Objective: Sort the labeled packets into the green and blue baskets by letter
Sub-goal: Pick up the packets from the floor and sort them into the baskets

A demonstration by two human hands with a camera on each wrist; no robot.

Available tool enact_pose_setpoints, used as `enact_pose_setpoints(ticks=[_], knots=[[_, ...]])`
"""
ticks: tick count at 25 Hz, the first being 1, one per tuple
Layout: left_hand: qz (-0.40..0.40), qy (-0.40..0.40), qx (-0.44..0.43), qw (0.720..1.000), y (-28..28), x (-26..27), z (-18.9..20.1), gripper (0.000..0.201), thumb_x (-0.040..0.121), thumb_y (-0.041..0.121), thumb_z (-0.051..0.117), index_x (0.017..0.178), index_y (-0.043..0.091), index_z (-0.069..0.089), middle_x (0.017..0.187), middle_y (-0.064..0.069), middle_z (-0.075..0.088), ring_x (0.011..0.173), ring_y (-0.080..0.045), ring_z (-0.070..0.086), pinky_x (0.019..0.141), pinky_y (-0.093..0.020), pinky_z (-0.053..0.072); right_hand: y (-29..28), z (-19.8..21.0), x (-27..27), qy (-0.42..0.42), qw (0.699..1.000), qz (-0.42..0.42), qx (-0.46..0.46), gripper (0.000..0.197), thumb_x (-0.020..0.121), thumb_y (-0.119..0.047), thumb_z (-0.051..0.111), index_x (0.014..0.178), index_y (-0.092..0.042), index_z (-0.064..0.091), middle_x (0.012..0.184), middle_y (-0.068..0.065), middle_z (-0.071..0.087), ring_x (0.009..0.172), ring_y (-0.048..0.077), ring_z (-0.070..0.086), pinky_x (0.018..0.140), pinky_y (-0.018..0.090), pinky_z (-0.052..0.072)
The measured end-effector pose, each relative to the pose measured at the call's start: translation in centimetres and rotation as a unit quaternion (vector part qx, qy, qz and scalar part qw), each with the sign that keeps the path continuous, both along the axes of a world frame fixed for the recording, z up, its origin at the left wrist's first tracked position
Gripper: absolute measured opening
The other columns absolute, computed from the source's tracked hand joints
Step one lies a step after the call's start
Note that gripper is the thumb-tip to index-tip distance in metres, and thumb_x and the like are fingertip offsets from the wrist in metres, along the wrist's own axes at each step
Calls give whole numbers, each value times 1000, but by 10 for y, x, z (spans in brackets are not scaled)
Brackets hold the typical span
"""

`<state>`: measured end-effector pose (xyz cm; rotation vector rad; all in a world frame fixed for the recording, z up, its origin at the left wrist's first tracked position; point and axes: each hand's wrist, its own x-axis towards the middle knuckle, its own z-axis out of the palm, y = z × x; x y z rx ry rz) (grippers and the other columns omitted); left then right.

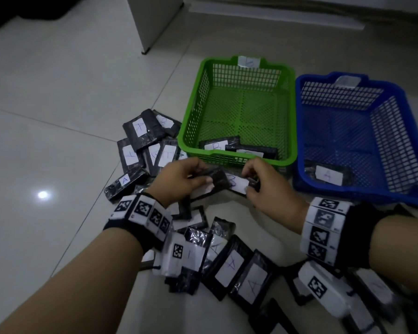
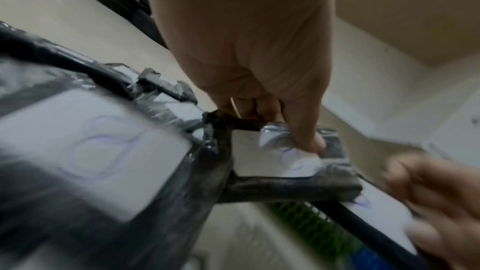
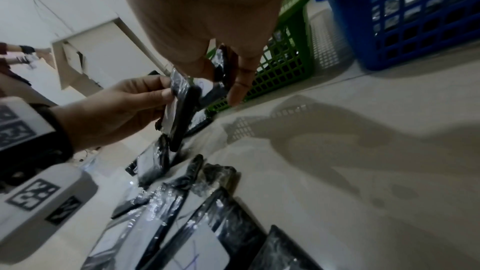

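My left hand (image 1: 200, 177) pinches a black plastic-wrapped packet (image 1: 217, 178); in the left wrist view the thumb (image 2: 309, 139) presses its white label (image 2: 296, 161). My right hand (image 1: 249, 183) grips another packet (image 1: 237, 183) whose label reads B. The two packets overlap just in front of the green basket (image 1: 237, 158). This basket holds two packets, one of them (image 1: 215, 145) marked B. To the right, the blue basket (image 1: 299, 131) holds one packet (image 1: 327, 174) marked A. The right wrist view shows both hands (image 3: 233, 81) with the packets by the green basket (image 3: 280, 63).
Several labelled packets lie on the tiled floor: one heap (image 1: 140, 141) left of the green basket, another (image 1: 229, 263) under my wrists and toward me. A white cabinet (image 1: 155, 20) stands at the back. A bright light reflection (image 1: 42, 194) shows on the floor at left.
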<state>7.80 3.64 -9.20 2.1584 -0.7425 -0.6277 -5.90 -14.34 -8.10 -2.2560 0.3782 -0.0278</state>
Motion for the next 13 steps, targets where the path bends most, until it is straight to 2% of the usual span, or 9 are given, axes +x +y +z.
enact_pose_setpoints(ticks=[2, 4, 6, 8, 10, 11, 12, 13], knots=[[47, 83, -79, 992, -4, 3, 10, 9, 83, 22, 70, 91, 21, 67, 87, 4, 71, 80, -9, 64, 78, -22, 49, -5, 13, -8, -50, 996, -42, 58, 31, 87, -2, 58, 101, -27, 45, 96, -20, 49, 79, -5, 52, 68, 9, 42], [92, 147, -129, 976, -8, 5, 14, 4, 85, 21, 67, 89, 21, 67, 86, -2, 69, 76, -12, 62, 75, -26, 49, -18, 20, -6, -95, 990, -77, 66, 34, 88, -4, 59, 108, -29, 49, 101, -25, 51, 89, -1, 55, 78, 23, 50], [120, 162, -152, 968, -13, 6, 14, 5, 87, 21, 65, 91, 22, 67, 87, -3, 67, 77, -13, 59, 76, -30, 48, -34, 22, 3, -117, 986, -103, 53, 33, 88, -6, 59, 114, -26, 56, 108, -13, 57, 102, 9, 57, 86, 38, 54], [138, 157, -178, 962, -18, 6, 13, 16, 88, 17, 63, 100, 27, 65, 83, 3, 64, 74, -9, 59, 74, -29, 48, -49, 21, 16, -111, 986, -119, 36, 33, 87, -5, 58, 113, -25, 61, 113, -2, 58, 103, 16, 57, 86, 47, 54], [159, 158, -204, 953, -27, 7, 17, 39, 87, 6, 59, 118, 29, 54, 80, 5, 59, 65, -9, 55, 63, -27, 47, -59, 21, 30, -97, 988, -114, 32, 30, 87, -5, 57, 108, -26, 63, 113, 2, 60, 100, 19, 59, 89, 46, 53], [172, 153, -209, 950, -32, 7, 20, 47, 85, 2, 58, 123, 28, 47, 83, 4, 58, 64, -10, 55, 59, -27, 48, -62, 21, 35, -84, 990, -106, 28, 29, 88, -5, 57, 106, -26, 64, 113, 2, 61, 100, 18, 59, 91, 41, 52], [184, 130, -205, 953, -37, 7, 23, 49, 84, 1, 58, 123, 26, 45, 86, 2, 58, 64, -12, 55, 58, -29, 50, -64, 20, 41, -67, 993, -96, 16, 27, 88, -5, 57, 105, -25, 65, 114, 2, 61, 100, 17, 59, 91, 33, 50], [192, 86, -187, 959, -42, 9, 24, 44, 83, 4, 58, 120, 25, 46, 89, 2, 59, 66, -14, 55, 63, -32, 53, -65, 19, 45, -42, 995, -86, -11, 25, 88, -5, 57, 105, -22, 67, 113, 1, 61, 100, 14, 58, 88, 25, 46]])
